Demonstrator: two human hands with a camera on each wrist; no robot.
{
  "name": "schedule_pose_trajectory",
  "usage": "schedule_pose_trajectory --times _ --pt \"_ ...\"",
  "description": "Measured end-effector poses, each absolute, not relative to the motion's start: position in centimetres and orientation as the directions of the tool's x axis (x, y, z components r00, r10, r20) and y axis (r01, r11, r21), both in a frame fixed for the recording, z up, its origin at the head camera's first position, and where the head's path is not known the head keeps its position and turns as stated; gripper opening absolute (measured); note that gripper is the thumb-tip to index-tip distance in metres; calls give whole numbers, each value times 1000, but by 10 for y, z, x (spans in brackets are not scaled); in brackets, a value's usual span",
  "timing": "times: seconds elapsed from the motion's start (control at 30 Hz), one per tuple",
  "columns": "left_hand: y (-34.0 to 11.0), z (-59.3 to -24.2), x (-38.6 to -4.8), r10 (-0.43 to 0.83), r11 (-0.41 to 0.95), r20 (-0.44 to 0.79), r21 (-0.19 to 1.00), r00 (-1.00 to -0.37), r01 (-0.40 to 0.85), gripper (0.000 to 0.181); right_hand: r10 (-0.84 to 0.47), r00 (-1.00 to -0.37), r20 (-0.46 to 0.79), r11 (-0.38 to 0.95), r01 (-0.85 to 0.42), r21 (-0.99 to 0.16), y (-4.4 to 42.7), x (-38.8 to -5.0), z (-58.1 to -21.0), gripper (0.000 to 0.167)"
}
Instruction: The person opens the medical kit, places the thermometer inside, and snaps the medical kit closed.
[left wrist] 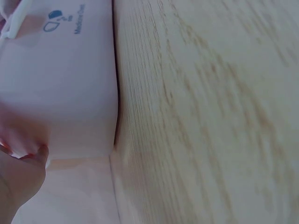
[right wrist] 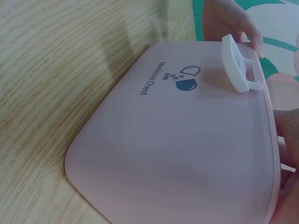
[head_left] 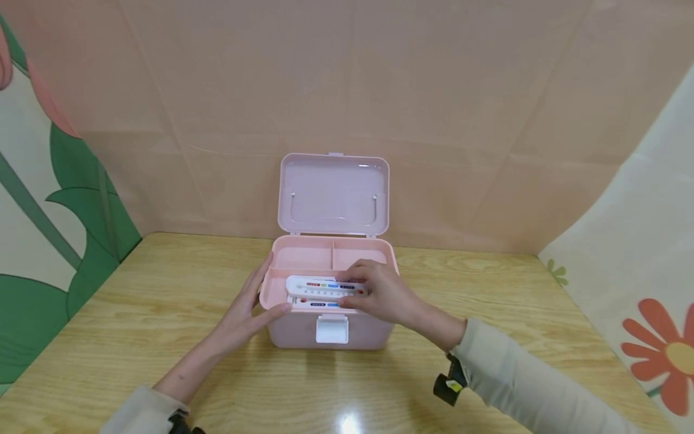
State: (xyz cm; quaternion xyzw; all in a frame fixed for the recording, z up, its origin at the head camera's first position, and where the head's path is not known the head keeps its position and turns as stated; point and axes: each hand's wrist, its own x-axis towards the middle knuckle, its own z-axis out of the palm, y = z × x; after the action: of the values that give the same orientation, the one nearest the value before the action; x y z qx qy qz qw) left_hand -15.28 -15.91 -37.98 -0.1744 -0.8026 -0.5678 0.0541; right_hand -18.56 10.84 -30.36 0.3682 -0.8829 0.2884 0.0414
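Note:
A pink medicine chest (head_left: pixel 358 331) stands on the table with its lid raised; its front lettering reads "Medicine Chest" in the right wrist view. My right hand (head_left: pixel 382 293) pinches the right end of a flat white thermometer (head_left: pixel 311 289) marked with a scale and coloured labels, at the front compartment of the tray. Under and in front of it, a second white labelled piece (head_left: pixel 300 301) lies in the same compartment, partly hidden. My left hand (head_left: pixel 246 310) rests against the chest's left front corner, fingers straight along the side and thumb at the front rim.
The open lid (head_left: pixel 333 193) leans back toward the tan backdrop. Two rear tray compartments (head_left: pixel 300 252) lie behind the front one. A white latch (head_left: pixel 332 330) hangs on the chest's front. The wooden table (head_left: pixel 190 283) extends on both sides.

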Motion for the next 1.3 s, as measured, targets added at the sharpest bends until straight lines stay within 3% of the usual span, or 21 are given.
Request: schedule_pose_trajectory --times 0.37,0.7,1.0,1.3 --pt "-161 -379 -153 221 288 288 893 -932 344 86 -611 -734 296 569 -667 -481 113 -185 -302 35" --pt "-162 -378 -154 230 327 295 874 -927 359 87 -558 -758 337 553 -643 -529 125 -190 -303 21" --pt "-166 -374 -155 230 400 291 842 -929 363 87 -436 -826 358 590 -563 -580 135 -194 -303 21" --pt "-167 -367 -169 220 350 301 864 -928 363 76 -305 -849 432 627 -521 -580 144 -206 -307 20"
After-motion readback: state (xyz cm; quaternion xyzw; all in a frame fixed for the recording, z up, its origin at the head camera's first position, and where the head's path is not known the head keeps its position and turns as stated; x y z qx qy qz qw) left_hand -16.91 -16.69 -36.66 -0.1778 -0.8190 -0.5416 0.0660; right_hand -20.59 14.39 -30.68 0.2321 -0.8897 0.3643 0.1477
